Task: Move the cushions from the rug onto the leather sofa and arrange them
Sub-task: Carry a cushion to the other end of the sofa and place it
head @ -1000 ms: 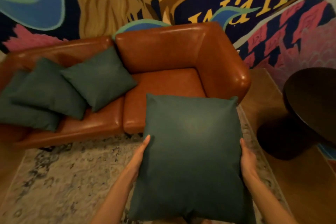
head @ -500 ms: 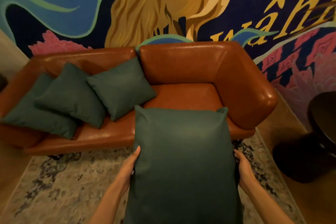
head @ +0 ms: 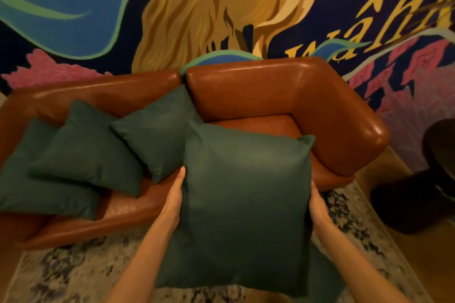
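I hold a large dark green cushion (head: 243,204) flat between both palms, above the front edge of the brown leather sofa (head: 283,91). My left hand (head: 174,202) presses its left side and my right hand (head: 317,206) presses its right side. The cushion's far edge hangs over the sofa's right seat. Three matching green cushions lean on the sofa's left half: one at the far left (head: 37,189), one in the middle (head: 91,150), and one against the backrest seam (head: 160,130). A patterned grey rug (head: 73,270) lies below my arms.
A dark round side table (head: 440,155) stands on the wooden floor to the right of the sofa arm. A painted mural wall (head: 221,7) rises directly behind the sofa. The sofa's right seat (head: 268,125) is bare.
The cushion has moved forward and up from over the rug to over the sofa's front edge. The sofa looks closer and larger, and my view has shifted left.
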Demonstrator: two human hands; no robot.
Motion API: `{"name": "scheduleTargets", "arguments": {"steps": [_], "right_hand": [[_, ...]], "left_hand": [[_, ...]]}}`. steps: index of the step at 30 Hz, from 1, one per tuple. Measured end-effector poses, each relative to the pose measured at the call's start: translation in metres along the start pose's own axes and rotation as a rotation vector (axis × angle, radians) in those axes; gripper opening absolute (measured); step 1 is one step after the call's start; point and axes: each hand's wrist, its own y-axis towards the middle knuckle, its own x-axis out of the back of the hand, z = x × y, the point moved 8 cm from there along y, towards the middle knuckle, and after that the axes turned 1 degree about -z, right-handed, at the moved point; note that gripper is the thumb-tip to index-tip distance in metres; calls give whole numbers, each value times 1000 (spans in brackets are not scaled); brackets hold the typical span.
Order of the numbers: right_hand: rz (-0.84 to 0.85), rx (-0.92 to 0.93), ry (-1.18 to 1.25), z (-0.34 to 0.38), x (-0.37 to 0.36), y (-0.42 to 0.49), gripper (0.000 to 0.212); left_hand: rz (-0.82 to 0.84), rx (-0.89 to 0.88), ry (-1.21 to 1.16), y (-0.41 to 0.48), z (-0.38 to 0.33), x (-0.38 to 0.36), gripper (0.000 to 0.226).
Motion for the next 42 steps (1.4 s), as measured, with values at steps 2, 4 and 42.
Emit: {"name": "scheduleTargets", "arguments": {"steps": [2, 4, 42], "right_hand": [[-35, -19, 6, 8, -1, 18, 74], [-55, -1, 34, 18, -5, 29, 72], [-417, -354, 379, 180, 4, 429, 19]], "left_hand": [[18, -27, 14, 18, -10, -19, 33], [32, -5, 49, 34, -18, -38, 41], [519, 269, 726, 565, -1, -556, 80]]}}
